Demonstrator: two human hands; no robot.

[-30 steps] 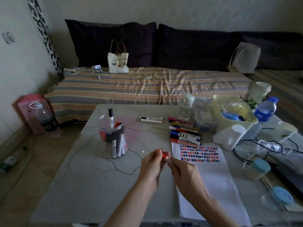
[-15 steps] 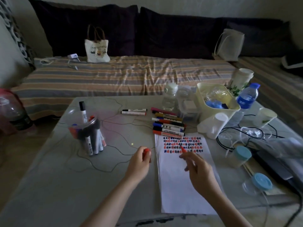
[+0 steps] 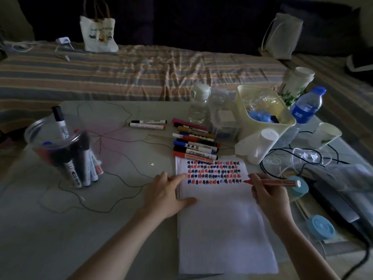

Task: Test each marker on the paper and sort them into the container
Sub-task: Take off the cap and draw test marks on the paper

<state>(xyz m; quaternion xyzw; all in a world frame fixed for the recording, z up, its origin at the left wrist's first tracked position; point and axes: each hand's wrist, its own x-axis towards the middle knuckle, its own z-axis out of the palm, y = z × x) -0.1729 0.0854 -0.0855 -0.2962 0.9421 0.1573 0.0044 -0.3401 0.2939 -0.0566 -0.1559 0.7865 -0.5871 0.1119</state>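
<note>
A white paper lies on the table, its top filled with rows of red, blue and black test marks. My right hand grips an uncapped red marker, whose tip touches the paper at the right end of the lowest row. At the paper's left edge my left hand presses down with forefinger and thumb. A sliver of the red cap shows between its fingers. Several markers lie in a row above the paper. A clear plastic container at the left holds several markers.
Two more markers lie further back. A yellow bin, bottles, paper cups, black cables and blue-lidded jars crowd the right side. A thin wire curls over the left of the table. A striped bed runs behind.
My hands pulled the cap off and moved apart. The right hand brought the marker tip down to the last row of marks, and the left hand settled on the paper's edge. The view tilted down.
</note>
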